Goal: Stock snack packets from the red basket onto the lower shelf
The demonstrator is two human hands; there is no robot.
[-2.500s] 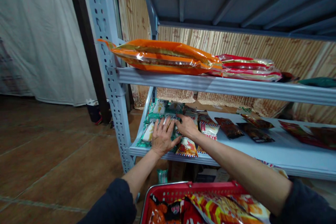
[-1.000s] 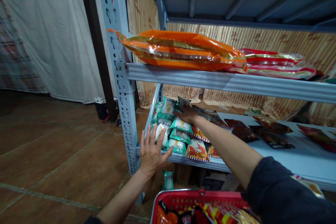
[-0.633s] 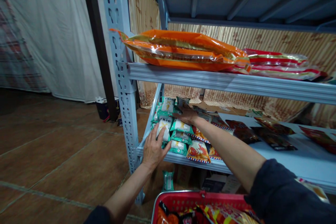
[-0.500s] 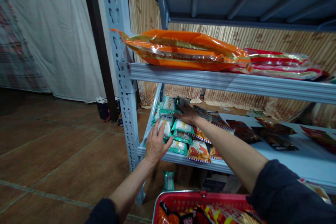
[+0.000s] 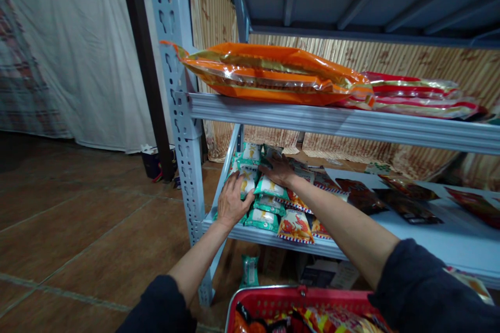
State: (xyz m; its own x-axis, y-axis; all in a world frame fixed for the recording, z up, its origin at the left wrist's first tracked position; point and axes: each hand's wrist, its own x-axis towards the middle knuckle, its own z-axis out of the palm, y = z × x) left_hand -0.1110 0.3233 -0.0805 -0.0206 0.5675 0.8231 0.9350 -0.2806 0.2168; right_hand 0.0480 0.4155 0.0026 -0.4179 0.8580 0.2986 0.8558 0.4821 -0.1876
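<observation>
Stacked green-and-white snack bags point(image 5: 266, 187) fill the left end of the lower shelf. My left hand point(image 5: 233, 202) lies against the left front of this stack, its fingers spread and holding nothing. Farther back, my right hand point(image 5: 278, 170) rests on top of the stack with the palm down and fingers stretched out; its fingertips touch the bags. Right beside the green ones, orange snack bags point(image 5: 296, 225) with striped edges lie partly under my right forearm.
A red basket point(image 5: 273, 296) with packaged snacks stands below the shelf. Above, the shelf beam point(image 5: 273, 113) carries a large orange bag point(image 5: 273, 75). A perforated upright post point(image 5: 182, 140) stands at left. One green bag point(image 5: 249, 270) is on the floor. Dark packets point(image 5: 408, 205) lie farther right.
My left hand has moved slightly forward and up against the green bags. My right hand stays almost in place on the stack.
</observation>
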